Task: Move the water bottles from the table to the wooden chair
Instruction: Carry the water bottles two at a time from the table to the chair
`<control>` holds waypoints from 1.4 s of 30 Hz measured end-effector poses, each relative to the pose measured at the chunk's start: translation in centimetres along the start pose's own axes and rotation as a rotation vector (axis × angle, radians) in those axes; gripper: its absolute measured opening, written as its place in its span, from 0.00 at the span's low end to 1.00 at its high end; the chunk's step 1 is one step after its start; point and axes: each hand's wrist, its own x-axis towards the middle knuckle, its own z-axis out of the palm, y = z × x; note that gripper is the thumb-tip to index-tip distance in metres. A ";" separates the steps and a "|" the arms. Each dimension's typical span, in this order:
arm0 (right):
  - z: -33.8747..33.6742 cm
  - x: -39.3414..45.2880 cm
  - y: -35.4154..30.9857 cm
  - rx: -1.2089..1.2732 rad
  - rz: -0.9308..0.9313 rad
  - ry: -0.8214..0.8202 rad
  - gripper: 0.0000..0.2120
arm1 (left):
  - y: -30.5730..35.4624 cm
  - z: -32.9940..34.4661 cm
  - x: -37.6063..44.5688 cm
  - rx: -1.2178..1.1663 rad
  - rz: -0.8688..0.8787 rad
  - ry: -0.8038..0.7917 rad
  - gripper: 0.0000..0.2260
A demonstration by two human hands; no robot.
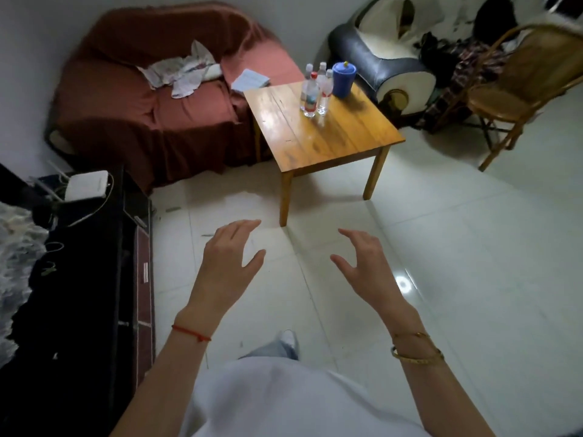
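While both hands hang empty over floor at lower centre, step in hand reads as approach. Left hand [232, 258]: grip wide, fingers spread and curled, touching nothing. Right hand [367, 266]: same, wide and empty. Water bottles [315, 89] upright, clustered at far side of desk [321, 137], upper centre, just beside blue cup [344, 78]. Wooden chair [517, 86] upper right, well apart. Advice: close in first, take each bottle around mid-body, keep upright.

1. The counter [331, 134] is glossy varnished wood.
2. The water bottles [315, 89] are clear plastic.
3. The floor [473, 247] is shiny white tile.
4. The sofa [151, 99] wears matt reddish cloth.
5. The wooden chair [517, 83] looks woven.
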 end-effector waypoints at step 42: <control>-15.5 65.2 24.2 -0.003 -0.119 -0.093 0.26 | 10.5 22.1 63.1 -0.014 -0.165 0.024 0.24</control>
